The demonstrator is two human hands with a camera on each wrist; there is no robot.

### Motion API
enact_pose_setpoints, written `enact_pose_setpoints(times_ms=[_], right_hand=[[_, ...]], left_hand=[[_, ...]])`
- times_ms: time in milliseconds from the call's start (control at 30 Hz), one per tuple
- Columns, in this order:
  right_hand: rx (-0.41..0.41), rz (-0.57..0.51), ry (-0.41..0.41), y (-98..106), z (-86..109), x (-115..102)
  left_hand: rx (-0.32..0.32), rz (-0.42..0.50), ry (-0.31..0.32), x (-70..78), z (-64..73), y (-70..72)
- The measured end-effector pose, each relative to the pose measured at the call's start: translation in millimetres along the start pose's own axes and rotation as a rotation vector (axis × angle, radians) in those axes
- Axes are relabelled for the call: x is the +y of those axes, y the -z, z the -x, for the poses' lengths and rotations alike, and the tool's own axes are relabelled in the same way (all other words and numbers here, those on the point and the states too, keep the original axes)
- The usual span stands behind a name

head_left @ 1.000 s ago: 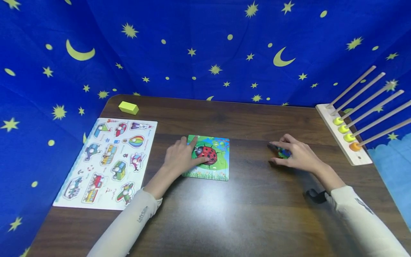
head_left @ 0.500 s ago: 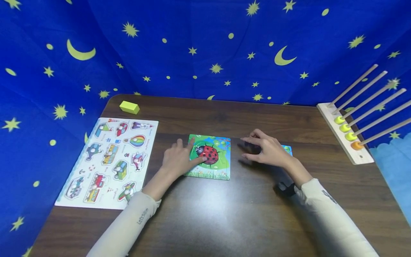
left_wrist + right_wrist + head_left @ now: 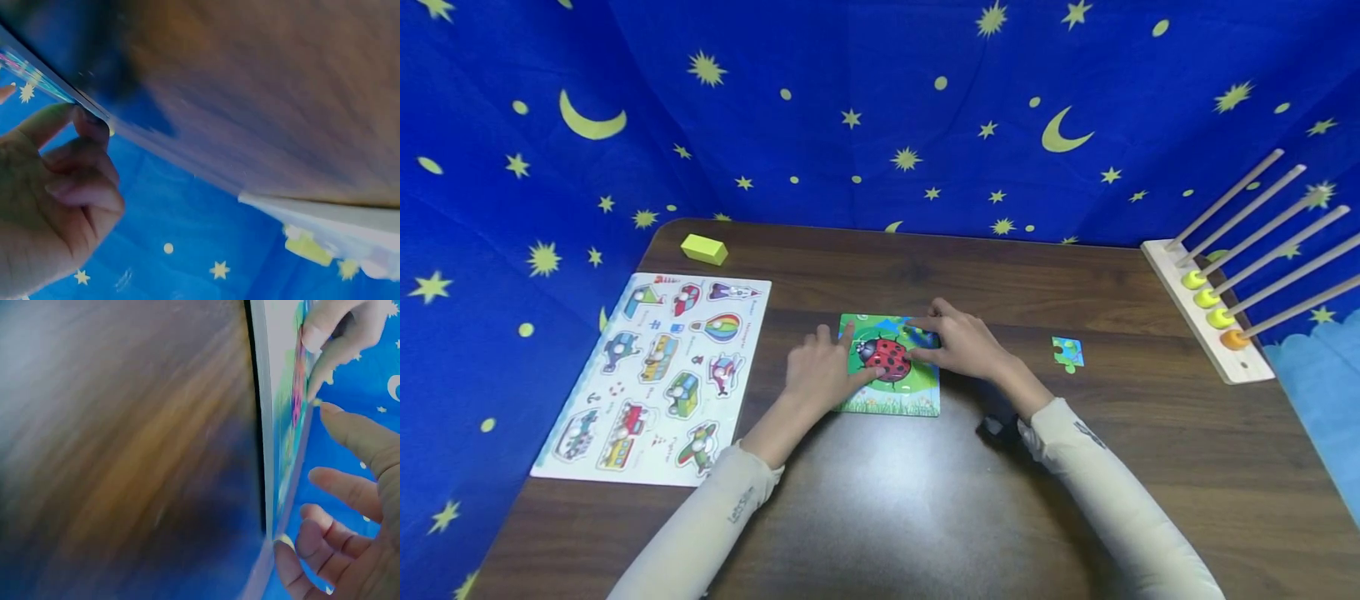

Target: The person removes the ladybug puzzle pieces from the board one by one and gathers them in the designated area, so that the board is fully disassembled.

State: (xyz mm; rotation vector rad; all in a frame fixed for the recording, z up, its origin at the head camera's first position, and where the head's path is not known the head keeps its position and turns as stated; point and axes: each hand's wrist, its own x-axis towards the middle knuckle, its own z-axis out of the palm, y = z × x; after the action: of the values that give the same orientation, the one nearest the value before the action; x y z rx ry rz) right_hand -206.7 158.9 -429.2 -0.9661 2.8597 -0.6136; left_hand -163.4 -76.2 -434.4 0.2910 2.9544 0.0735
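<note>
A square ladybug jigsaw puzzle lies on the table in the head view. My left hand rests on its left side, thumb on the ladybug and index finger near the top left corner. Over the right side is my right hand, its thumb and index finger spread apart at the upper right pieces. Whether those fingertips touch the pieces is unclear. One loose jigsaw piece lies farther right. In the right wrist view, the right hand's fingers stand apart beside the puzzle's edge.
To the left lies a white vehicle puzzle board, with a yellow block behind it. A wooden peg stand with upright rods and several beads stands at the right. A blue starry cloth hangs behind the table.
My right hand has moved left from the loose jigsaw piece to the ladybug puzzle, uncovering that piece. My left hand has stayed on the puzzle.
</note>
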Motion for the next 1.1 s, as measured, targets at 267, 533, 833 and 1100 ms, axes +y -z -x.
enact_pose_setpoints(times_ms=[267, 533, 833, 1100], right_hand=[[-0.079, 0.056, -0.06, -6, -11.3, -9], [-0.092, 0.084, -0.078, -8, -13.3, -13], [-0.095, 0.097, -0.075, -9, -13.7, -14], [-0.079, 0.106, -0.074, -8, -13.2, -16]], left_hand=[[-0.058, -0.015, 0.022, 6.0, -2.0, 8.8], [-0.09, -0.009, 0.05, 8.9, -1.9, 12.8], [-0.122, 0.009, 0.07, 8.3, -2.7, 13.8], [-0.115, 0.026, 0.065, 7.1, -2.7, 12.6]])
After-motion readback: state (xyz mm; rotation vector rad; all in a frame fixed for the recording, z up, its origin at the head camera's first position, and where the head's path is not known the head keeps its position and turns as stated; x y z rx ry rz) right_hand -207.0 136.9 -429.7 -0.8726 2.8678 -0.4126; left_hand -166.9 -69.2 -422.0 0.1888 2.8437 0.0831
